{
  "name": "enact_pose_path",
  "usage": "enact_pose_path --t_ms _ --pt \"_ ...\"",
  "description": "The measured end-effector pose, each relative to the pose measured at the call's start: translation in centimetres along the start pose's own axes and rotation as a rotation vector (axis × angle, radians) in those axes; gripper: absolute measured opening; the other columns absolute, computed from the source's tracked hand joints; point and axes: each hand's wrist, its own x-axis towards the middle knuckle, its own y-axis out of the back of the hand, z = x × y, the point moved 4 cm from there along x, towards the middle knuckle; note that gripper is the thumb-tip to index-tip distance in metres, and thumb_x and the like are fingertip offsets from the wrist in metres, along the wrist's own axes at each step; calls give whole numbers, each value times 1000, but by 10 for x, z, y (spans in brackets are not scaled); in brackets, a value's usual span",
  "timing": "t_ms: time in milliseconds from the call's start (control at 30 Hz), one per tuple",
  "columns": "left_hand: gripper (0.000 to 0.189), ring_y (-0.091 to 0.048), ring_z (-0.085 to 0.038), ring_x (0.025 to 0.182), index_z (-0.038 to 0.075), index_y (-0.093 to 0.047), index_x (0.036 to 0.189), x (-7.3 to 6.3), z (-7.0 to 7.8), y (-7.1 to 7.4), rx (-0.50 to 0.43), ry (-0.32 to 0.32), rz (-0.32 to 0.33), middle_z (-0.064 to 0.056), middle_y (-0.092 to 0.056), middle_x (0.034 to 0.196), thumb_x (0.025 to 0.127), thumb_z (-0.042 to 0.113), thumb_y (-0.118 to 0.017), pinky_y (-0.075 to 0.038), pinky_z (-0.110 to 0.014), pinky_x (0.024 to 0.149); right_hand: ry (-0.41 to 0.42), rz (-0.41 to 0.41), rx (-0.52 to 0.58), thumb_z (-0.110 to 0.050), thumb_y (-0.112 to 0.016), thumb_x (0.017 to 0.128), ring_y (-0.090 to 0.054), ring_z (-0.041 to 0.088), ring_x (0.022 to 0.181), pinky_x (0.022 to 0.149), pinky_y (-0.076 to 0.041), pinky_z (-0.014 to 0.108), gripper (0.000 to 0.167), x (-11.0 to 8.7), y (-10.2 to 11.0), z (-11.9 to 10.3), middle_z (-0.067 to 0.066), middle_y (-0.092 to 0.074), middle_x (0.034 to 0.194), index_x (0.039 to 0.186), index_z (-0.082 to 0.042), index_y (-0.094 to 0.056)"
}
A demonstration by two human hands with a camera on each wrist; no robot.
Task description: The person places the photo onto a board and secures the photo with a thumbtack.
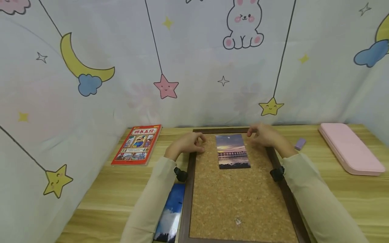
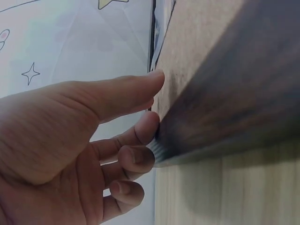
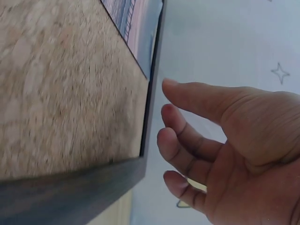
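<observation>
A corkboard (image 1: 237, 192) in a dark brown frame lies on the table, with a sunset photo of a pier (image 1: 233, 157) near its top. A small pale spot, perhaps a pin head, shows at the photo's top edge. To the left of the photo, my left hand (image 1: 187, 143) hovers by the frame's upper left side; its fingers are loosely bent and hold nothing in the left wrist view. My right hand (image 1: 265, 136) is over the upper right corner, fingers loosely curved. In the right wrist view nothing lies between its thumb and fingers.
A red-covered book (image 1: 137, 145) lies at the back left. Beside the board's lower left is a blue-sky picture (image 1: 171, 212), partly covered by the left sleeve. A purple eraser-like block (image 1: 300, 144) and a pink case (image 1: 349, 148) are at the right. Behind hangs a patterned curtain (image 1: 200, 60).
</observation>
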Motion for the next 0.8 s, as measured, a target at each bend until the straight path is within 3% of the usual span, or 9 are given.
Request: enact_pose_path --t_ms 267,400,567,800 --pt "39 -54 -15 74 4 -62 127 -11 2 -2 62 -45 -18 -4 -61 87 93 17 -74 -44 -27 66 -27 -73 33 -2 -64 95 -63 27 77 62 -48 37 18 -18 2 9 20 -66 94 113 3 -63" --pt "38 -53 -16 78 6 -63 126 -17 0 -3 74 -46 -4 -5 -60 89 92 17 -75 -43 -28 69 21 -61 1 -1 -66 92 -61 23 72 62 -47 36 16 -24 4 11 15 -65 84 108 3 -66" --pt "39 -53 -18 82 8 -63 128 -24 -4 -5 90 -36 -9 -7 -61 96 92 20 -74 -44 -30 70 28 -72 65 3 -67 88 -51 16 63 58 -41 32 15 -30 2 15 9 -63 72 103 3 -66" --pt "39 -56 -19 87 13 -64 129 -29 -8 -2 91 -6 9 -6 -63 102 92 21 -75 -47 -31 72 35 -78 61 0 -69 90 -53 19 73 64 -43 35 15 -37 5 19 8 -61 81 104 3 -64"
